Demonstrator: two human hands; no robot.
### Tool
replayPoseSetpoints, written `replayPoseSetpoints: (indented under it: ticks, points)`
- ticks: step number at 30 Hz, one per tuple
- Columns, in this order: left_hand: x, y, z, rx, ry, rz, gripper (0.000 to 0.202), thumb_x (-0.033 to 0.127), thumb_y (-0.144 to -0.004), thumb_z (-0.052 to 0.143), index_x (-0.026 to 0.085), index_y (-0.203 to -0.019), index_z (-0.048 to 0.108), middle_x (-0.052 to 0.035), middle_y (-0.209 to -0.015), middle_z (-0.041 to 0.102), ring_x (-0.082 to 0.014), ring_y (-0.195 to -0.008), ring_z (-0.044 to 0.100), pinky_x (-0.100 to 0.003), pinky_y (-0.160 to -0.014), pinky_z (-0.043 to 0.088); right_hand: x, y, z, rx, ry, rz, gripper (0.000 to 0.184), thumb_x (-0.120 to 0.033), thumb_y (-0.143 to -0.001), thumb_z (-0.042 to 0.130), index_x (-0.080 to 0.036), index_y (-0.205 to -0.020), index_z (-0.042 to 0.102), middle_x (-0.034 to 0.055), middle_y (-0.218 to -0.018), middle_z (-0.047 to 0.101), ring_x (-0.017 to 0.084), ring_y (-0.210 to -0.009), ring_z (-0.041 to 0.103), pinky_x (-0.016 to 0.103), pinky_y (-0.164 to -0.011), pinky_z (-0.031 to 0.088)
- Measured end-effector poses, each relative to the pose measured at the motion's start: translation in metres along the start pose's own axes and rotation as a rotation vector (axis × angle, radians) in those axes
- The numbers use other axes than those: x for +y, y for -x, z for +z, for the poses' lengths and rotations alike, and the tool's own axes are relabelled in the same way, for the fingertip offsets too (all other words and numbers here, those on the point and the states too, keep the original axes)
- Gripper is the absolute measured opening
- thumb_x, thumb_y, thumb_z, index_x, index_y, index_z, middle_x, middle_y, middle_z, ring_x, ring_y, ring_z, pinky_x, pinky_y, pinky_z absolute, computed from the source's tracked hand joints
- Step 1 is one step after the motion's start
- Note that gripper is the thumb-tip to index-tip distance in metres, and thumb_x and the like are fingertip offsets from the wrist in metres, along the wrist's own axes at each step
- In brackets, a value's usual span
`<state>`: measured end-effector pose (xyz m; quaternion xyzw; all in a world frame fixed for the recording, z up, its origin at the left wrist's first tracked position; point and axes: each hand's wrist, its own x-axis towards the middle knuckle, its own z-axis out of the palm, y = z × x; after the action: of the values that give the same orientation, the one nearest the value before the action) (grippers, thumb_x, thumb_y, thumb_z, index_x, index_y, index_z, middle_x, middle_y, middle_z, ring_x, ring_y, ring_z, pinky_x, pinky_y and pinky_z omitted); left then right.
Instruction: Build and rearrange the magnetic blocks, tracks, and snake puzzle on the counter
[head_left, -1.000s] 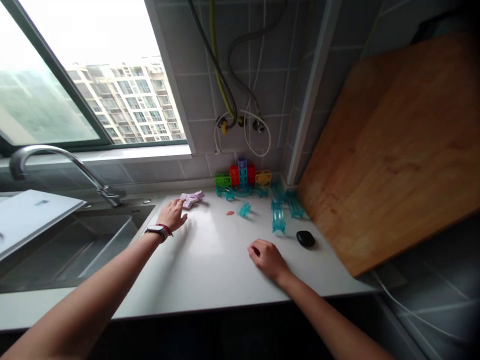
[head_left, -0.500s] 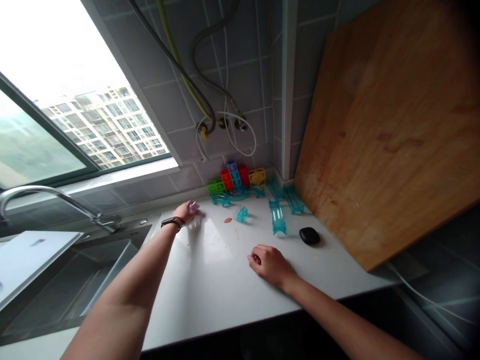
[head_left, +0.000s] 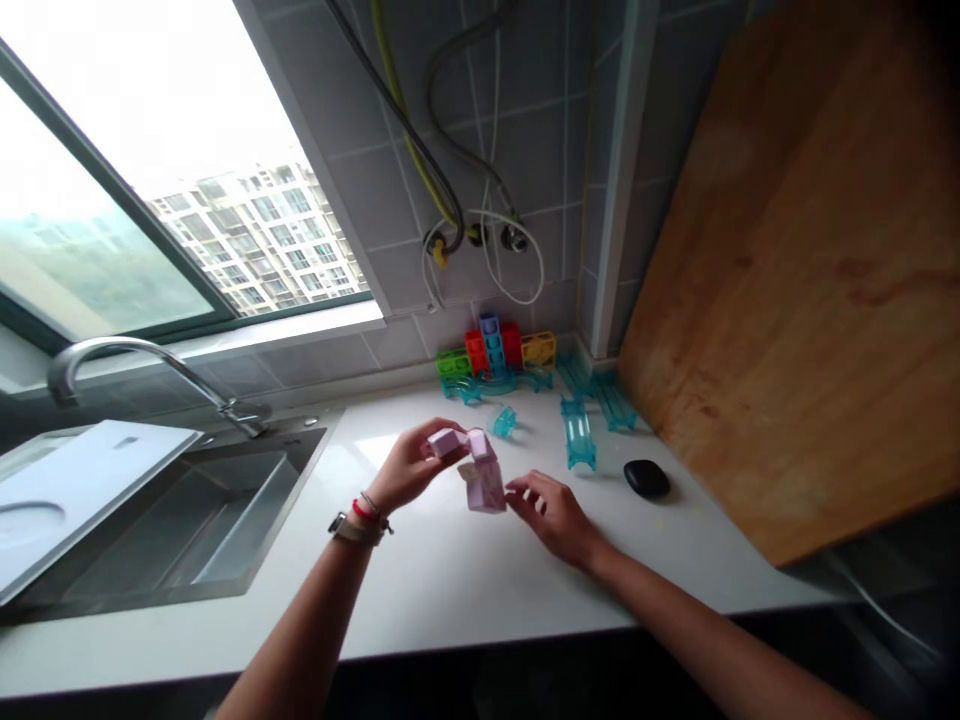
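My left hand (head_left: 409, 465) is closed on one end of a lilac plastic toy piece (head_left: 486, 485) and holds it up over the white counter. The piece has several boxy arms, one of them pointing down to the right. Close to its lower right edge is my right hand (head_left: 553, 515), fingers apart and slightly bent; whether its fingertips touch the piece I cannot tell. Behind the lilac piece lies a small clear turquoise plastic piece (head_left: 503, 421). Farther right, a turquoise track piece (head_left: 578, 435) rests on the counter.
Along the back wall stand green (head_left: 454, 363), red, blue and yellow (head_left: 538, 350) toy blocks with curved turquoise pieces before them. A black rounded object (head_left: 646, 479) lies at the right, near a leaning wooden board (head_left: 787, 300). A sink (head_left: 247, 590) with a faucet (head_left: 157, 355) is at left.
My left hand has brought the lilac piece from the back left of the counter toward the middle, lifted. My right hand's fingers have uncurled toward it. The view has shifted left.
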<state>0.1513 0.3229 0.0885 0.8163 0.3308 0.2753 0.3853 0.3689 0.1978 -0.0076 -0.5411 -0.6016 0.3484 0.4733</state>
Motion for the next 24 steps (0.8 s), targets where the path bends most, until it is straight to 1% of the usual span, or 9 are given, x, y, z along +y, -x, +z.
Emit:
replayPoseSetpoints:
  ticks: [2,3,5,8,11,14,16,20,24]
  points:
    - [0.02,0.015,0.023,0.021,0.17,0.076,0.032,0.039,-0.089,0.073,0.016,-0.112,0.068,-0.0123,-0.114,0.074,-0.0235,-0.105,0.071,-0.03,-0.083,0.059,-0.006,-0.016,-0.002,-0.028,-0.351,0.047,0.057,-0.066,-0.095,0.053,-0.02,-0.128,0.063,0.0101,-0.116,0.068,0.022,-0.095,0.065,0.032,-0.078,0.05]
    - [0.027,0.02,0.032,0.047,0.223,0.095,0.032,0.036,-0.089,0.074,0.017,-0.114,0.068,-0.0125,-0.118,0.073,-0.0239,-0.109,0.07,-0.03,-0.085,0.059,-0.01,-0.025,-0.003,-0.076,-0.509,0.083,0.062,-0.069,-0.095,0.049,-0.02,-0.132,0.06,0.0106,-0.118,0.068,0.023,-0.098,0.065,0.032,-0.079,0.051]
    - [0.033,0.025,0.043,0.106,0.29,0.094,0.037,0.032,-0.089,0.074,0.019,-0.122,0.066,-0.0133,-0.129,0.068,-0.0236,-0.11,0.069,-0.03,-0.085,0.061,-0.017,-0.043,-0.006,-0.243,-0.731,0.173,0.065,-0.072,-0.096,0.045,-0.019,-0.131,0.06,0.01,-0.109,0.07,0.022,-0.093,0.066,0.032,-0.078,0.051]
    - [0.028,0.028,0.04,0.188,0.213,0.071,0.038,0.03,-0.089,0.075,0.023,-0.126,0.067,-0.0112,-0.126,0.07,-0.0205,-0.099,0.071,-0.027,-0.076,0.062,-0.022,-0.061,-0.009,-0.482,-0.84,0.252,0.061,-0.071,-0.093,0.052,-0.017,-0.119,0.065,0.0076,-0.095,0.07,0.019,-0.081,0.065,0.03,-0.074,0.049]
    - [0.013,0.028,0.031,0.251,0.053,0.094,0.033,0.029,-0.085,0.08,0.025,-0.117,0.074,-0.0076,-0.11,0.074,-0.0171,-0.086,0.07,-0.024,-0.064,0.059,-0.018,-0.064,-0.007,-0.602,-0.831,0.249,0.062,-0.07,-0.085,0.066,-0.015,-0.114,0.067,0.0069,-0.093,0.068,0.018,-0.08,0.063,0.027,-0.07,0.047]
    - [-0.001,0.023,0.032,0.276,0.041,0.05,0.039,0.029,-0.082,0.082,0.025,-0.12,0.073,-0.0057,-0.101,0.076,-0.0147,-0.071,0.068,-0.025,-0.059,0.059,-0.008,-0.058,-0.001,-0.646,-0.852,0.285,0.067,-0.071,-0.079,0.072,-0.014,-0.114,0.067,0.0087,-0.099,0.068,0.017,-0.08,0.063,0.024,-0.066,0.047]
    - [-0.006,0.019,0.038,0.228,0.041,-0.003,0.042,0.031,-0.083,0.082,0.026,-0.123,0.071,-0.0047,-0.097,0.077,-0.0145,-0.066,0.068,-0.027,-0.061,0.061,-0.002,-0.054,0.001,-0.673,-0.903,0.314,0.069,-0.072,-0.077,0.073,-0.013,-0.112,0.067,0.01,-0.097,0.07,0.017,-0.075,0.064,0.023,-0.061,0.048]
    - [-0.007,0.013,0.045,0.105,0.032,-0.05,0.032,0.033,-0.092,0.072,0.028,-0.123,0.069,-0.0028,-0.092,0.077,-0.0169,-0.073,0.073,-0.029,-0.07,0.062,0.01,-0.051,-0.001,-0.627,-0.966,0.361,0.061,-0.068,-0.084,0.065,-0.011,-0.105,0.065,0.0097,-0.081,0.07,0.017,-0.062,0.065,0.023,-0.051,0.048]
    - [-0.008,0.012,0.046,0.091,0.029,-0.08,0.026,0.037,-0.098,0.063,0.027,-0.122,0.065,-0.0016,-0.086,0.076,-0.016,-0.068,0.072,-0.027,-0.067,0.059,0.009,-0.05,-0.004,-0.599,-1.011,0.405,0.056,-0.066,-0.084,0.066,-0.014,-0.105,0.062,0.0101,-0.085,0.071,0.016,-0.063,0.066,0.023,-0.053,0.049]
